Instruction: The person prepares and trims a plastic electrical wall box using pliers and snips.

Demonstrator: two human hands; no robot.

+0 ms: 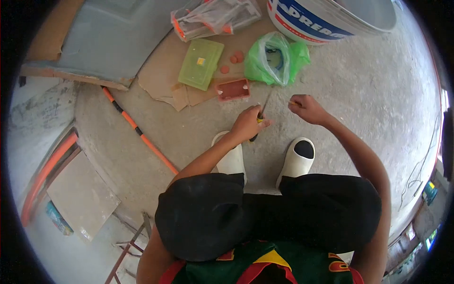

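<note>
- The screwdriver [260, 119] was in the left hand [248, 125], above the concrete floor [274, 113] and between the two shoes and the red box; its thin shaft pointed forward and slightly right, away from the body.
- The left fingers were wrapped around the black-and-yellow handle, with one digit reaching out to the right. A full wrap like this seemed sound for control, provided the wrist stayed in line with the shaft.
- The right hand [309, 109] was clenched just to the right of the shaft, its fingertips seeming to pinch a small piece [295, 103]; what it was could not be told. Such a piece called for a light, steady pinch, with the fingertips kept off the line of the shaft's tip.
- The red box [232, 90] lay open just ahead of the left hand, partly on the cardboard [191, 97], near enough to reach without leaning.
- Beyond it were reddish discs [224, 69], a yellow-green case [201, 65] and a green plastic bag [299, 54]; the bag's loose film was best kept clear of the tip.
- Farther out stood a white bucket [288, 26], well apart from both hands.
- The pale shoes [296, 158] were planted apart, a judgement of stable footing.
</note>
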